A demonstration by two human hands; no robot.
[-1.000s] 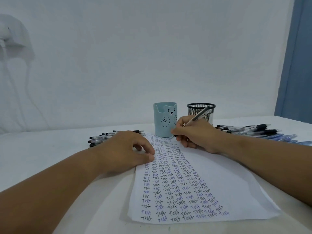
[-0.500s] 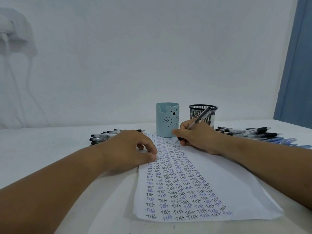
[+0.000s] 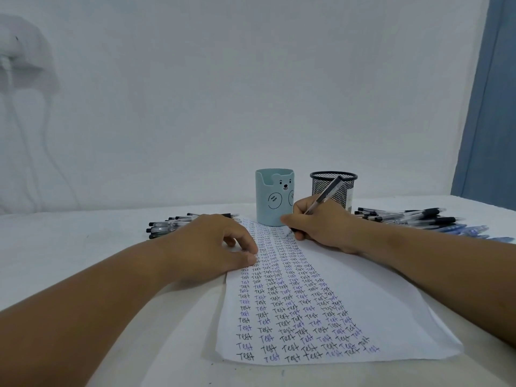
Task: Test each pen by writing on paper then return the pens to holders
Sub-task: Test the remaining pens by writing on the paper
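A white sheet of paper [image 3: 371,305] lies in front of me, filled with columns of the word "Test" in black and blue. My right hand [image 3: 324,223] grips a clear pen [image 3: 325,195] with its tip on the far end of the sheet. My left hand [image 3: 212,244] rests on the paper's left edge, fingers curled, holding it flat. Behind the sheet stand a light blue bear holder [image 3: 275,201] and a black mesh holder [image 3: 333,188]. One pile of pens [image 3: 170,226] lies at the left. Another pile of pens [image 3: 418,217] lies at the right.
The white table [image 3: 69,247] runs back to a white wall. A blue curtain [image 3: 491,107] hangs at the right. A white wall fitting with a cord [image 3: 11,60] is at the upper left.
The view has shifted slightly. My right hand with the pen has moved a little along the far end of the paper. My left hand stays on the sheet's edge.
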